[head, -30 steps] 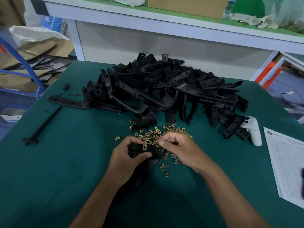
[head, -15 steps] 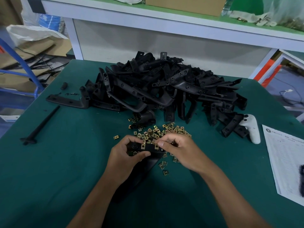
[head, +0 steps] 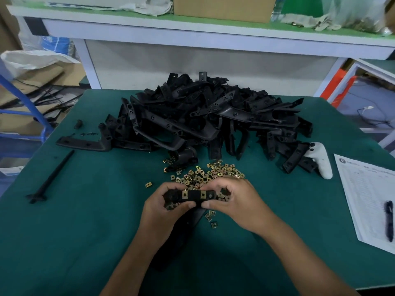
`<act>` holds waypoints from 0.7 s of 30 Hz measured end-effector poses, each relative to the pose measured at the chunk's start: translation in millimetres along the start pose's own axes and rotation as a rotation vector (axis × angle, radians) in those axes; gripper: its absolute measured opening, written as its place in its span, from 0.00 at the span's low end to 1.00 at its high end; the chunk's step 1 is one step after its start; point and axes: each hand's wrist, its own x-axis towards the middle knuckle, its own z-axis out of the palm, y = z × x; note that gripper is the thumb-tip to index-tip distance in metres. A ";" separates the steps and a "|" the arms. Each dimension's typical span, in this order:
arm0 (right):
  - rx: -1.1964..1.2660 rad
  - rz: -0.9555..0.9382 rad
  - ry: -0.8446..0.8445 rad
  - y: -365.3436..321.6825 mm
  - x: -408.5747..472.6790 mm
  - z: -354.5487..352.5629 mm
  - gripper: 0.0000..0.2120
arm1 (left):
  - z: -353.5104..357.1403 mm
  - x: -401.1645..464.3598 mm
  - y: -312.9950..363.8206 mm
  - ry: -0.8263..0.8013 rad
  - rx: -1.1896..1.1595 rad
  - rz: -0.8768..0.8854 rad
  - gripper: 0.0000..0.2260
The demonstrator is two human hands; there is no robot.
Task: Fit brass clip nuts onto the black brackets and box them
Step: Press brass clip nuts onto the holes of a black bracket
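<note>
Both hands hold one black bracket (head: pixel 193 196) just above the green table. My left hand (head: pixel 164 207) grips its left end, and my right hand (head: pixel 234 201) grips its right end, thumb underneath. Two brass clip nuts (head: pixel 184 194) sit on the bracket's upper arm between the hands. The bracket's long leg (head: pixel 179 236) runs down and left under my left wrist. Behind the hands lies a scatter of loose brass clip nuts (head: pixel 205 173). Further back rises a big heap of black brackets (head: pixel 205 118).
A white handheld controller (head: pixel 321 162) lies right of the heap, with a printed sheet (head: pixel 367 193) and a pen (head: pixel 389 220) at the right edge. A black rod (head: pixel 51 178) and a single bracket (head: pixel 83 143) lie left. A cardboard box (head: pixel 222 6) sits on the back shelf.
My right hand has shifted from pinching at the bracket's middle to gripping its right end. A second brass nut now shows on the bracket. The bracket is turned more level.
</note>
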 end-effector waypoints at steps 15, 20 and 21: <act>-0.251 0.070 0.640 -2.0 -196.6 -116.8 0.15 | 168.8 -39.8 89.7 -0.485 0.123 0.429 0.12; -0.264 0.251 0.853 8.4 -298.5 -140.8 0.13 | 266.6 -87.3 100.7 -0.692 0.038 0.499 0.11; -0.265 0.288 0.876 8.7 -316.7 -143.9 0.13 | 281.8 -98.7 102.2 -0.730 0.028 0.506 0.11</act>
